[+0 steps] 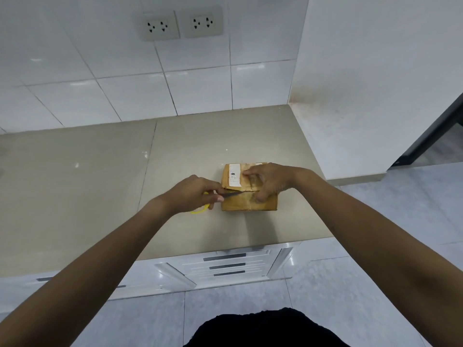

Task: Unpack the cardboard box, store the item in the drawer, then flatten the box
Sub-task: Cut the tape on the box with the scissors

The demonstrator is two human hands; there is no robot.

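Dark clothing [263, 329] filled the bottom edge, nearest the lens, above pale floor tiles [350, 296]. Beyond it a beige countertop [75, 184] ran to a white tiled wall [100, 71], with white drawers [225, 265] beneath its front edge. Toward the counter's right end sat the cardboard box [250, 204], a white label [234, 174] on its top. On the box pressed the right hand [269, 181], fingers spread over the top flaps. At the box's left side, the left hand [193, 194] was closed around yellow-handled scissors [200, 210], the dark blade lying along the top seam.
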